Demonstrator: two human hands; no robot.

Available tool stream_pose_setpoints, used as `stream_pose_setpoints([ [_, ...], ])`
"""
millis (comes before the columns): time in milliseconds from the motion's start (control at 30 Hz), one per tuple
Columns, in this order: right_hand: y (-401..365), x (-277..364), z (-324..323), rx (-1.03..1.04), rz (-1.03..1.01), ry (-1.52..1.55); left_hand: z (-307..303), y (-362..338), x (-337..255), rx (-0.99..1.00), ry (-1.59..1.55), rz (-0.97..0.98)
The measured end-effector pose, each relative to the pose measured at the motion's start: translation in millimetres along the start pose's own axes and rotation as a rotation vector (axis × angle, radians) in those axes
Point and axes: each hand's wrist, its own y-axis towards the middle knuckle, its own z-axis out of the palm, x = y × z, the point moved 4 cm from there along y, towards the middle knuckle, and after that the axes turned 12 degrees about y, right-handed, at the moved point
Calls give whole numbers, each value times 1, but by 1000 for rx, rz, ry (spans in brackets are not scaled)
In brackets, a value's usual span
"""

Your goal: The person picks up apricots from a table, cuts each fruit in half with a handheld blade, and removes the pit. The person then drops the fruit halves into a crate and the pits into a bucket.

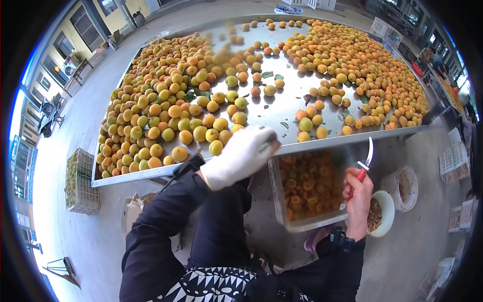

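Observation:
My left hand (246,153), in a white glove with bare fingertips, is over the near edge of the metal table (302,147). Its fingers are curled and blurred; whatever they hold is hidden. Orange and yellow-green apricots (176,110) lie just beyond it. My right hand (358,201) is bare and wrapped round the red handle of a curved knife (370,153), blade pointing up. Below the table edge, between my hands, a clear tub (280,201) holds many orange fruit pieces. The right hand is at the tub's right side.
A pale bowl (386,214) with brown pits and a white bucket (413,189) stand right of the tub. A crate (89,189) of green fruit is on the floor at left. More crates (454,158) line the right side. People (438,63) are at the far right.

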Motion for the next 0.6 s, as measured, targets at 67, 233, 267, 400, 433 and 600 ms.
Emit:
stream_pose_setpoints([
  [67,1,-1,9,-5,-6,-12,-10,8,39,-43,141,-43],
  [233,5,-8,17,-16,1,-48,-20,62,147,-202,374,-195],
  [267,6,-10,17,-7,17,-71,-17,80,167,-242,435,-236],
  [400,11,-14,20,-31,33,-122,-4,144,198,-282,462,-194],
  [433,12,-16,21,-41,41,-135,3,156,200,-235,458,-200],
  [600,16,-18,23,-82,59,-170,37,195,210,-2,681,-217],
])
